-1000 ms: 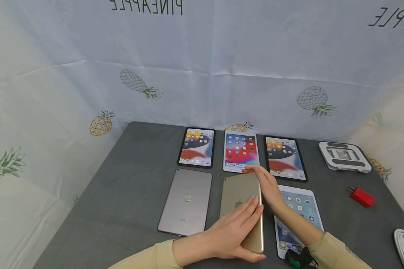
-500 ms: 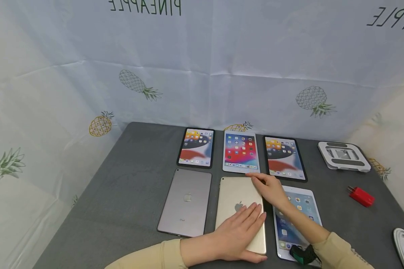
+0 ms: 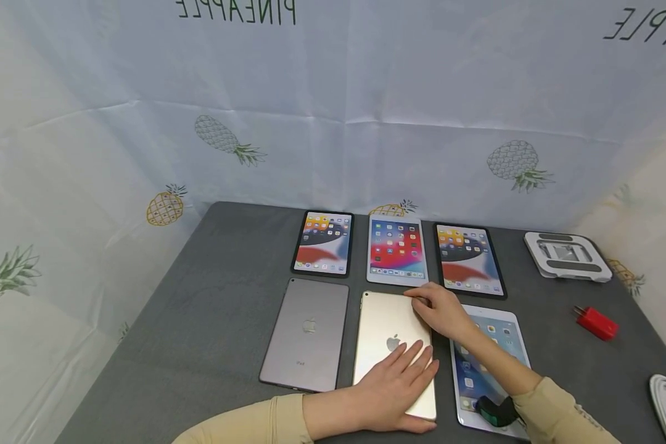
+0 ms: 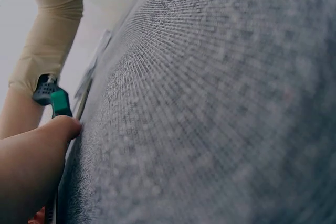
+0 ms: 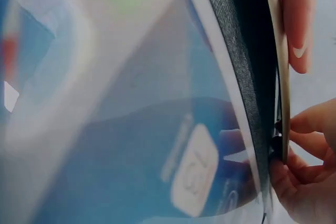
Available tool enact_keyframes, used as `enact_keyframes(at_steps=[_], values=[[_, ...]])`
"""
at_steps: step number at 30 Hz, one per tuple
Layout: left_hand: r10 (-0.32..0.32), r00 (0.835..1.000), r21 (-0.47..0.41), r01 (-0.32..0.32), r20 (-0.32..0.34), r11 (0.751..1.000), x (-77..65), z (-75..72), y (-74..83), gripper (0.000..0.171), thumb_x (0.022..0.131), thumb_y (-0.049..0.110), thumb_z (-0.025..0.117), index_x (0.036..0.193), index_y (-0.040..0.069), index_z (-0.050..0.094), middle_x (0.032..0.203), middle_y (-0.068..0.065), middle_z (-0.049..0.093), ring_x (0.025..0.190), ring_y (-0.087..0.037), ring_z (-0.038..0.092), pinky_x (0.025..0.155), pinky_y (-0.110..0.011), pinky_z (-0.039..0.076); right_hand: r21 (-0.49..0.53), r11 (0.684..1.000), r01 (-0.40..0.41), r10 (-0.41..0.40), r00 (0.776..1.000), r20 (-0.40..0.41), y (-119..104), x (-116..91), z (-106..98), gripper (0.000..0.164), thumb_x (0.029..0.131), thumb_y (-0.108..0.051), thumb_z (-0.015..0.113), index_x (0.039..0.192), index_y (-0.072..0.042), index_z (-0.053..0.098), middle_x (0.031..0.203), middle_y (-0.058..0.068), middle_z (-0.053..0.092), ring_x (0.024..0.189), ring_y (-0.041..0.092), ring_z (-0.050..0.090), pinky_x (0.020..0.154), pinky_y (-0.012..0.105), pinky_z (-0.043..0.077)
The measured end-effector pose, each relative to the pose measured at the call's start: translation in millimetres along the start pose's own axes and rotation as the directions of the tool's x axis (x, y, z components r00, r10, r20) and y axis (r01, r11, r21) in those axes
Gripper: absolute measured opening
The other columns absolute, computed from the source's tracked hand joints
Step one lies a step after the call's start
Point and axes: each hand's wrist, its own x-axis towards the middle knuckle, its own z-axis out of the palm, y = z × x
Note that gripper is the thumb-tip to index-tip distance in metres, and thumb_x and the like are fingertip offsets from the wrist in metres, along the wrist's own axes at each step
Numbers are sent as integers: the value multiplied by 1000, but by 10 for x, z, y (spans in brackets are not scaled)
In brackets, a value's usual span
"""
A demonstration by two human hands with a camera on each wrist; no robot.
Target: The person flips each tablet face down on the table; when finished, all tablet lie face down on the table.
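Gold tablet [image 3: 383, 317], back up, between a grey tablet [image 3: 320, 333] and a white-framed tablet [image 3: 468, 376] on a dark table [image 3: 211, 327], left hand [image 3: 394, 388] across its near part, fingers [image 3: 409, 356] straight, spread, right hand [image 3: 445, 311] pinching its far right corner.

smooth metallic gold tablet back [image 3: 383, 320], glossy tablet screen [image 5: 121, 145], rough woven grey cloth [image 4: 210, 103]

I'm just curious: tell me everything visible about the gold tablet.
The gold tablet is thin and round-cornered, its back smooth and metal-looking, with an apple logo and a small camera at top left. It lies back up on the dark table, between the grey tablet and a white tablet; its screen is hidden. The left hand rests across its lower part; the right hand grips its top right corner.
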Motion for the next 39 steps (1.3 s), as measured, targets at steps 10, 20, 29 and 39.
enact_keyframes(at_steps=[10, 20, 29, 39], values=[[15, 1000, -38, -15, -16, 999, 7, 46, -4, 86, 91, 74, 35, 151, 13, 36, 157, -10, 28, 147, -26, 18, 117, -37, 19, -195, 976, 92, -96, 995, -13, -72, -26, 2, 19, 85, -5, 70, 104, -5, 74, 91, 6, 64, 83, 24, 57, 75, 43, 52], [27, 1000, -82, -26, 6, 996, 3, 84, -8, 79, 94, 70, 34, 151, 16, 36, 159, -9, 25, 148, -26, 14, 118, -36, 15, -195, 975, 103, -108, 994, -15, -50, -54, -13, 20, 84, -5, 71, 104, -7, 73, 92, 4, 63, 79, 18, 50, 68, 36, 49], [19, 1000, -177, -20, -7, 984, 13, 80, -12, 78, 94, 68, 37, 151, 14, 37, 159, -10, 26, 148, -26, 13, 118, -39, 16, -120, 987, 103, -100, 995, 26, 16, -103, -78, 24, 85, -7, 72, 109, -7, 71, 85, -2, 56, 75, 15, 46, 63, 32, 42], [-35, 997, -681, 69, 64, 729, 103, -121, -88, 62, 98, 48, 51, 146, 9, 44, 155, -10, 32, 146, -20, 22, 115, -32, 23, -35, 999, 27, -27, 1000, -5, 110, -296, -382, 26, 90, -7, 68, 116, -8, 69, 117, 13, 65, 104, 33, 62, 80, 48, 56]])
